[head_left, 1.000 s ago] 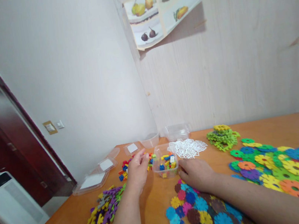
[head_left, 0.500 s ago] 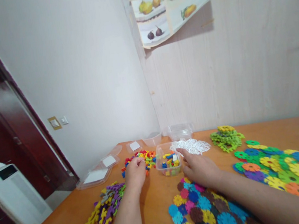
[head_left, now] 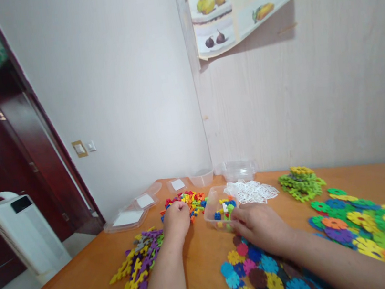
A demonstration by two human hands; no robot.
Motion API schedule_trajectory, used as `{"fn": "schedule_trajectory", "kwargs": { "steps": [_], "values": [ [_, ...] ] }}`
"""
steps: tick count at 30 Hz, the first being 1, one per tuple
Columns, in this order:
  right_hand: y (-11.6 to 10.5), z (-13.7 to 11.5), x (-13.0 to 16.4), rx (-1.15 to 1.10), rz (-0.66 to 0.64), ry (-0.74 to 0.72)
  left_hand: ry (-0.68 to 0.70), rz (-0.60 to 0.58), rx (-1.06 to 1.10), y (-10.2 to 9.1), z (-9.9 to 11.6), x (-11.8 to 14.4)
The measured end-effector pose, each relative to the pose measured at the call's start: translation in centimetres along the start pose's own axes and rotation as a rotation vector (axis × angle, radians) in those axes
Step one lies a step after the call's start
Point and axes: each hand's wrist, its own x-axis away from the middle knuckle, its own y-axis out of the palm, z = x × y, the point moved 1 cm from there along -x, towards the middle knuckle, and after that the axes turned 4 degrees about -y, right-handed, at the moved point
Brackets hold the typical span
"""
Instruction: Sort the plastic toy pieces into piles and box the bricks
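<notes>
My left hand (head_left: 177,220) is closed in a pinch at the near edge of a pile of small toy building bricks (head_left: 196,203) in red, yellow, blue, green and orange. Whatever lies between its fingertips is hidden. A clear plastic container (head_left: 208,215) stands just right of the pile, with several bricks (head_left: 226,208) inside. At the container's right side my right hand (head_left: 260,225) has its fingers curled round the rim and wall. Its forearm passes over flower-shaped plastic discs (head_left: 258,277).
White plastic pieces (head_left: 252,190) lie behind the container. Lids (head_left: 128,218) and clear tubs (head_left: 202,178) stand at the back. Yellow and purple pieces (head_left: 141,263) lie left, green ones (head_left: 301,183) back right, and large notched discs (head_left: 382,227) at the right.
My right hand has come down from above the container, its outstretched index finger now folded at the right rim. My left hand stays by the bricks. The whole view has shifted slightly.
</notes>
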Motion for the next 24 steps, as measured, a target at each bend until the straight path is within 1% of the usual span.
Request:
{"fn": "schedule_trajectory", "kwargs": {
  "steps": [3, 8, 10, 12, 15, 18, 21, 24],
  "values": [
    [0.3, 0.1, 0.0, -0.015, 0.01, -0.009, -0.016, 0.004, -0.012, 0.1, -0.2, -0.1],
    [0.5, 0.2, 0.1, -0.084, 0.011, -0.024, -0.035, -0.029, -0.058, -0.1, -0.2, -0.1],
    [0.5, 0.2, 0.2, -0.129, 0.02, 0.016, -0.041, -0.044, -0.096, -0.3, -0.2, 0.0],
    [0.5, 0.3, 0.2, -0.222, 0.041, 0.072, -0.033, -0.069, -0.144, -0.4, -0.1, 0.1],
    [0.8, 0.8, 0.1, -0.358, 0.114, 0.195, -0.014, -0.108, -0.25, -0.4, 0.2, 0.5],
    [1.7, 1.7, -0.1, -0.418, 0.175, 0.297, 0.011, -0.144, -0.369, -0.3, 0.7, 1.0],
    [2.9, 2.4, -0.3, -0.466, 0.185, 0.323, 0.044, -0.157, -0.439, -0.3, 1.2, 1.6],
    [3.9, 2.9, -0.5, -0.514, 0.201, 0.323, 0.047, -0.153, -0.452, -0.3, 1.6, 1.9]
  ]
}}
